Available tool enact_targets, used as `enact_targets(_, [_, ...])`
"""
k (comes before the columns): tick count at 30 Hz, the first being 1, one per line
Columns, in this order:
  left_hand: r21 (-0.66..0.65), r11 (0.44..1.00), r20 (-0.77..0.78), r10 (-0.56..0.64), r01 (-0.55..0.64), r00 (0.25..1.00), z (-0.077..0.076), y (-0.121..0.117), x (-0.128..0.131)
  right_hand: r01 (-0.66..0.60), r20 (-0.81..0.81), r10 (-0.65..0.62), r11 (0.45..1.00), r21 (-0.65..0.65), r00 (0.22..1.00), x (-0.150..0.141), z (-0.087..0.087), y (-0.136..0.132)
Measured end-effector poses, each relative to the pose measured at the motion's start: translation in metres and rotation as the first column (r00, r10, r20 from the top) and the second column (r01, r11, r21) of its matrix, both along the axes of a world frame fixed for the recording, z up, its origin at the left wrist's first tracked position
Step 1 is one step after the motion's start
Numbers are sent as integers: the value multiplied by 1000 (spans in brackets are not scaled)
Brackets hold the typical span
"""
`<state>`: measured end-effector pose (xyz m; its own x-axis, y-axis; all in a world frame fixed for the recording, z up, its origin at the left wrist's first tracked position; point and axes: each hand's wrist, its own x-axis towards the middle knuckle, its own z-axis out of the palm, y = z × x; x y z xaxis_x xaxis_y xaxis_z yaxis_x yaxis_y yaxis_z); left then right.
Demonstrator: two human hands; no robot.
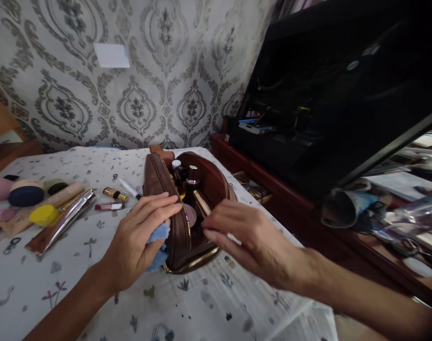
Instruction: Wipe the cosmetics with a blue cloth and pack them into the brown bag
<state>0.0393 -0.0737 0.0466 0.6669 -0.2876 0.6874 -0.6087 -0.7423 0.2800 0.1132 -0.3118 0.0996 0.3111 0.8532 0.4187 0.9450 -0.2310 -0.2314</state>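
Observation:
A brown leather pouch (159, 184) with a gold zip stands open on the patterned tablecloth (95, 284). Bottles (191, 176) and a pink round item (190, 214) stick up inside it. My left hand (137, 239) rests against the pouch's left side, fingers closed over a blue cloth (159, 234) pressed to the leather. My right hand (237, 234) hovers at the pouch's right rim, fingers curled together and pointing left toward the opening; whether it holds anything is hidden.
Cosmetics lie to the left: sponges (26, 195), a yellow puff (43, 215), tubes (65, 219), a gold lipstick (115, 194). A dark wooden shelf (272, 189) borders the table on the right, with an open black case (325, 94) and clutter.

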Motion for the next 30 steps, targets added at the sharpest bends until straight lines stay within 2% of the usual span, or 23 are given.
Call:
enact_targets(4, [0,1000,32,13,-14,999,-1,-2,1,-20,43,15,993,112,999,-20,-28,-16])
enact_targets(8, [-19,999,64,43,-42,997,-3,-5,1,2,66,-17,976,218,998,-26,-46,-22])
enact_targets(19, [34,998,52,56,-58,997,0,-6,0,46,22,-56,942,332,998,-34,-57,-16])
enact_targets(22, [27,998,11,48,-48,999,13,-6,1,45,-18,-41,930,364,999,-40,-58,-9])
enact_targets(24, [-12,998,-29,69,-69,997,28,-5,9,35,-37,-22,919,394,999,-43,-60,-3])
enact_targets(26, [-28,990,-67,136,-139,988,46,-3,26,24,-42,-7,902,431,999,-45,-63,1])
enact_targets(28, [72,980,-77,193,-188,978,63,-1,49,29,-52,-6,888,459,999,-46,-66,4])
enact_targets(30, [331,923,-174,264,-196,949,78,-1,75,36,-67,-4,878,477,998,-47,-69,4])
